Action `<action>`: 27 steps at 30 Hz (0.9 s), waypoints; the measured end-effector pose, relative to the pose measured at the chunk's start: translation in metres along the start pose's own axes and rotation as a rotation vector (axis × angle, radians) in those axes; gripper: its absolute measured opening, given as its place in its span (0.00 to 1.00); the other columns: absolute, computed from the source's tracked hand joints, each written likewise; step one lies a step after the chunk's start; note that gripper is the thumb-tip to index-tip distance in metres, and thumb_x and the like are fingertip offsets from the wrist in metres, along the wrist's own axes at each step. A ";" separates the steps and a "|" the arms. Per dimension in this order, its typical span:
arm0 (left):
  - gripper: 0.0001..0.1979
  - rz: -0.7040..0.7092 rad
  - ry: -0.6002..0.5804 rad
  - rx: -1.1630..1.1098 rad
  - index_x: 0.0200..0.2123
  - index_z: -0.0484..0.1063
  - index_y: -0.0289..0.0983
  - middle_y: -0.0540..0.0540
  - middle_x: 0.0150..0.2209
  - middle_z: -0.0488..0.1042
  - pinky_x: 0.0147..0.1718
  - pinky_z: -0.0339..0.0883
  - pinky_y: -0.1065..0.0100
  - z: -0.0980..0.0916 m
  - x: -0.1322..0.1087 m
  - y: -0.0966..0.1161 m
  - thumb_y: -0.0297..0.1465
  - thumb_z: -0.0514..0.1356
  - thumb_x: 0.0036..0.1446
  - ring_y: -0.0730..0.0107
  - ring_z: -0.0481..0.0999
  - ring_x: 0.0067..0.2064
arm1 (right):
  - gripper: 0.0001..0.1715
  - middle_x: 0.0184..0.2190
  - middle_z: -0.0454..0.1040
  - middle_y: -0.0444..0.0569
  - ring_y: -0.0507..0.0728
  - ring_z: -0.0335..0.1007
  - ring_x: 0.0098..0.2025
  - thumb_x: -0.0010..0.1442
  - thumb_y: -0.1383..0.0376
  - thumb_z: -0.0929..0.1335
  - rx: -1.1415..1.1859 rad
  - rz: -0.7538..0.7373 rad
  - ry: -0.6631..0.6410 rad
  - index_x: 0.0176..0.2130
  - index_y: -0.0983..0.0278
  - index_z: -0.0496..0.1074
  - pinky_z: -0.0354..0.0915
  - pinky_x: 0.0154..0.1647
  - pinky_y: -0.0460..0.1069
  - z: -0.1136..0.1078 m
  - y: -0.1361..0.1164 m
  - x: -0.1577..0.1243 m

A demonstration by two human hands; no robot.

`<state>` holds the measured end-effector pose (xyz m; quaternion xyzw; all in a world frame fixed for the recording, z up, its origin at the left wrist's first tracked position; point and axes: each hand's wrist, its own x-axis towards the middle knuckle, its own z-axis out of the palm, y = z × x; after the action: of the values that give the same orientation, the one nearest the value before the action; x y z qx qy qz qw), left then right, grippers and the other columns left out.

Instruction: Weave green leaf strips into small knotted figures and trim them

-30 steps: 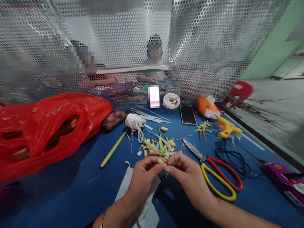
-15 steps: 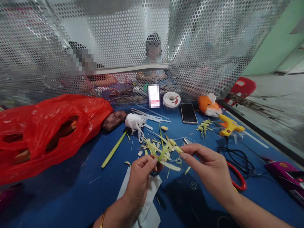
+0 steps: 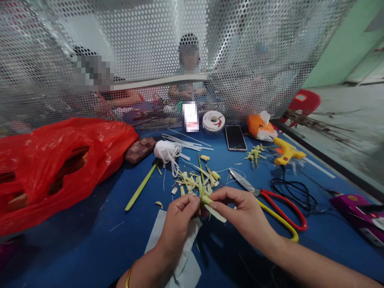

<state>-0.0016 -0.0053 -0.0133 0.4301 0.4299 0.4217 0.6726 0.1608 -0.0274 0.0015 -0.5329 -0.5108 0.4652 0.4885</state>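
My left hand and my right hand meet above the blue table, both pinching a small folded green leaf strip piece. The left thumb and forefinger grip its left end, and the right fingers hold its right side. Just beyond the hands lies a heap of cut leaf scraps. Scissors with red and yellow handles lie right of my right hand. A white paper sheet lies under my left wrist.
A red plastic bag fills the left. A long green strip, white thread bundle, tape roll, phone, yellow glue gun with black cord and a purple device lie around. Perforated metal screen behind; people sit beyond it.
My right hand had pulled away to the right with a strip end, then came back to the left hand. Both hands now pinch the leaf piece close together.
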 end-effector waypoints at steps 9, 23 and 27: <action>0.16 -0.151 0.035 -0.209 0.16 0.67 0.35 0.52 0.20 0.65 0.29 0.57 0.71 0.002 -0.002 0.007 0.34 0.67 0.48 0.74 0.62 0.26 | 0.07 0.25 0.77 0.45 0.52 0.69 0.26 0.52 0.61 0.73 0.044 0.048 -0.017 0.28 0.64 0.78 0.66 0.29 0.47 0.003 0.000 0.001; 0.12 -0.068 0.092 -0.243 0.28 0.70 0.37 0.52 0.25 0.74 0.30 0.64 0.73 0.004 0.000 0.008 0.35 0.69 0.49 0.74 0.71 0.27 | 0.05 0.26 0.78 0.45 0.53 0.71 0.28 0.55 0.63 0.72 -0.054 -0.081 -0.015 0.29 0.62 0.78 0.67 0.30 0.48 0.002 0.004 0.000; 0.17 -0.145 0.070 -0.241 0.37 0.74 0.36 0.48 0.31 0.77 0.34 0.67 0.69 0.003 0.004 0.006 0.37 0.72 0.46 0.71 0.74 0.31 | 0.05 0.27 0.79 0.46 0.53 0.72 0.29 0.55 0.64 0.72 -0.083 -0.093 0.008 0.29 0.63 0.78 0.68 0.32 0.48 0.001 0.005 0.001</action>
<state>0.0010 -0.0009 -0.0073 0.2990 0.4292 0.4356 0.7326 0.1600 -0.0264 -0.0035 -0.5302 -0.5518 0.4183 0.4894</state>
